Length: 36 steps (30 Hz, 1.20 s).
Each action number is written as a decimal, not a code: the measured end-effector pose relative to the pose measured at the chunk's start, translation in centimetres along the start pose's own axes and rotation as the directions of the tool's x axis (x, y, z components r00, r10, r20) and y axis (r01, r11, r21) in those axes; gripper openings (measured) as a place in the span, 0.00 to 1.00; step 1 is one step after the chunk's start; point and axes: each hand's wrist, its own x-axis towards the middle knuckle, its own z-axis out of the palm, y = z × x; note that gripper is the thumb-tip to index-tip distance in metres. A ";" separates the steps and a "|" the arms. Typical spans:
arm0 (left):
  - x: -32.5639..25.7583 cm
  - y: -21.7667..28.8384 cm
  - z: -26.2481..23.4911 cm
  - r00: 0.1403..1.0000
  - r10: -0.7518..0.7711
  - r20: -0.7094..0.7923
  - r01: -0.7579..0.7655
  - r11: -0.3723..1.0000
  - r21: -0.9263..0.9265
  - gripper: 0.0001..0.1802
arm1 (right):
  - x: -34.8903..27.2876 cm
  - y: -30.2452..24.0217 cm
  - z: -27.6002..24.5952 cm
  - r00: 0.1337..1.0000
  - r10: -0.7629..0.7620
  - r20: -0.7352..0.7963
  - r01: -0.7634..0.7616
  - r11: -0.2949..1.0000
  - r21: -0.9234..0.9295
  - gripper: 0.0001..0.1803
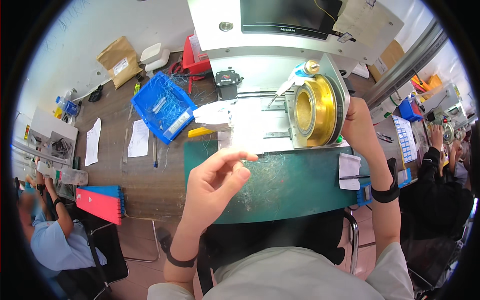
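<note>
My left hand [214,182] is above the green mat [300,195], its forefinger stretched out and its thumb bent close to the other curled fingertips. Whatever may be between them is too small to make out. At the right side of the machine, my right hand [358,122] reaches behind the upright metal plate [339,87], which hides its fingertips. Beside that plate sits a gold-coloured spool [324,110] with a hollow middle. A white-and-blue pen-like tool [295,79] slants over the machine's rails. Fine loose strands lie on the mat.
A blue bin [150,107] of tangled blue strands stands left of the machine, near a small black motor [227,84]. Behind rises the machine housing with a dark screen [290,17]. Papers [138,138] and a pen [155,152] lie leftward. Other people work at both sides.
</note>
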 end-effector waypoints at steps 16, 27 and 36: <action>-0.3 -0.6 -0.2 0.967 0.214 0.138 0.236 -0.543 -0.806 0.63 | 0.9 -11.9 3.8 0.916 -0.400 0.027 0.365 0.804 -0.469 0.10; -1.2 0.7 -0.6 0.970 0.021 -0.243 -0.206 0.606 -0.769 0.50 | 3.9 -9.6 8.5 0.797 -0.592 0.119 0.580 0.696 -0.423 0.13; -1.0 0.5 -1.5 0.817 0.459 -0.349 -0.359 0.879 0.316 0.09 | 5.3 -9.3 9.0 0.784 -0.537 0.312 0.618 0.629 -0.471 0.10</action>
